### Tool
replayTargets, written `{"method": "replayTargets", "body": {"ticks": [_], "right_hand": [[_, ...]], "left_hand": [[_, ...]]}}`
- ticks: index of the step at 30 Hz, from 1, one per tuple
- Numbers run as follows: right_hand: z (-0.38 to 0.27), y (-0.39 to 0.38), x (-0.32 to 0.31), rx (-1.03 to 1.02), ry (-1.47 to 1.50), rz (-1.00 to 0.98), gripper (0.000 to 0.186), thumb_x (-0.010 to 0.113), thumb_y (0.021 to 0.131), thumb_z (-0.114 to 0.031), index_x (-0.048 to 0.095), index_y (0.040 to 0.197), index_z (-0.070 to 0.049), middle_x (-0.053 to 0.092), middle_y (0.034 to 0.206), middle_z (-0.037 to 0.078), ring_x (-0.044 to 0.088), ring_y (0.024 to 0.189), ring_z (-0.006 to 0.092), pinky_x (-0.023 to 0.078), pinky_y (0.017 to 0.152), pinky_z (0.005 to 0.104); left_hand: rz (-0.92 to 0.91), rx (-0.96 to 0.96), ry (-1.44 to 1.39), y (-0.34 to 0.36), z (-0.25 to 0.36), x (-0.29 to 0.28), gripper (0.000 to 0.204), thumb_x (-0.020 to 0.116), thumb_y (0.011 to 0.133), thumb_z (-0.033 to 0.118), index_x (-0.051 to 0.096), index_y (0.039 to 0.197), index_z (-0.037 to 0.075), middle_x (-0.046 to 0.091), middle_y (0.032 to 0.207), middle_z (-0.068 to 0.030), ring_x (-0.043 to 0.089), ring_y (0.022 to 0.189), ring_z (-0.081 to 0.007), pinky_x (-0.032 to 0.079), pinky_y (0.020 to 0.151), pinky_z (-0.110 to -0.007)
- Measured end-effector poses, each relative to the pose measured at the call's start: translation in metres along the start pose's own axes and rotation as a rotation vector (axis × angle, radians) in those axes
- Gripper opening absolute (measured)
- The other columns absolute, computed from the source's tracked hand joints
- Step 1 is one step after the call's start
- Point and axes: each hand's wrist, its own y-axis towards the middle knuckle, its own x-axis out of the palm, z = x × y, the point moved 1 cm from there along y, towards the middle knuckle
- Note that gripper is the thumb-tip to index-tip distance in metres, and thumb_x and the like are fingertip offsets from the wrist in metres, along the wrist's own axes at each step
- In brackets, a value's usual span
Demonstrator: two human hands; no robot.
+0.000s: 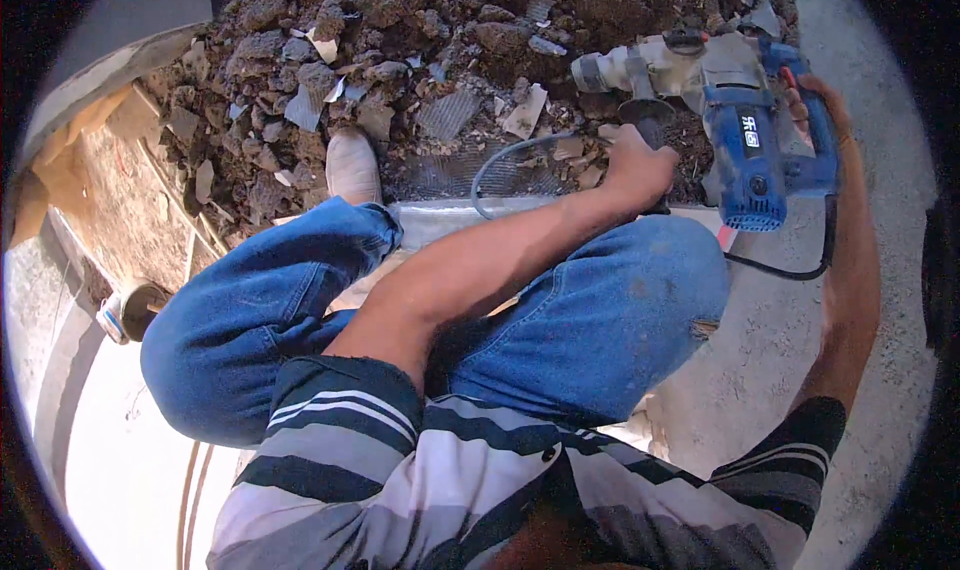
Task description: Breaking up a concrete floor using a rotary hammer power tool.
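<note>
A blue and grey rotary hammer drill [742, 140] lies sideways at the upper right, its chuck [592, 73] pointing left over the rubble. My left hand [642, 168] is wrapped round its dark side handle [655, 130], just below the collar. Round the blue rear grip, near the red trigger, curls my right hand [828, 105]; some of its fingers are hidden by the handle. A black cord [790, 273] leaves the bottom of the grip and bends left under the tool. I cannot make out a bit in the chuck.
Broken soil, mortar and tile pieces [450, 115] cover the ground ahead. My shoe [353, 165] stands at their near edge. A thin grey cable [478, 180] loops beside the left forearm. Grey concrete [880, 390] runs along the right. A round container [138, 305] sits at the left.
</note>
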Motion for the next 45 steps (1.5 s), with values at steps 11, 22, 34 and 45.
{"method": "replayTargets", "body": {"ticks": [11,22,34,45], "right_hand": [[0.005,0.014,0.002,0.123,0.178,-0.119,0.028,0.045,0.082,-0.020,0.044,0.097,0.003,0.056,0.070,0.011,0.056,0.050,0.0191,0.052,0.045,0.0283],[0.016,-0.025,0.002,0.102,0.132,-0.041,0.032,0.047,0.079,-0.020,0.043,0.100,0.004,0.055,0.069,0.011,0.055,0.049,0.0180,0.051,0.044,0.0258],[0.069,-0.044,0.018,0.087,0.137,-0.160,0.024,0.047,0.078,-0.022,0.048,0.093,-0.003,0.055,0.072,0.005,0.054,0.053,0.0137,0.048,0.043,0.0244],[0.084,-0.116,0.048,-0.091,-0.004,-0.024,0.031,0.051,0.077,-0.026,0.047,0.097,-0.003,0.053,0.072,0.002,0.050,0.053,0.0085,0.043,0.044,0.0178]], "left_hand": [[0.055,-0.018,0.113,-0.006,0.014,-0.008,0.039,0.054,0.065,0.016,0.043,0.094,-0.008,0.053,0.089,-0.0256,0.053,0.086,-0.0362,0.041,0.076,-0.039],[-0.153,-0.005,-0.003,-0.019,0.003,-0.008,0.043,0.056,0.066,0.019,0.043,0.096,-0.009,0.055,0.086,-0.0255,0.056,0.084,-0.0358,0.044,0.072,-0.040],[-0.045,0.015,0.230,-0.038,-0.019,-0.037,0.035,0.061,0.064,0.024,0.052,0.085,-0.002,0.058,0.075,-0.0144,0.058,0.067,-0.0238,0.046,0.059,-0.033],[0.060,0.264,0.345,-0.087,-0.011,-0.038,0.040,0.056,0.065,0.017,0.042,0.094,-0.005,0.054,0.077,-0.0214,0.056,0.070,-0.0300,0.045,0.063,-0.037]]}}
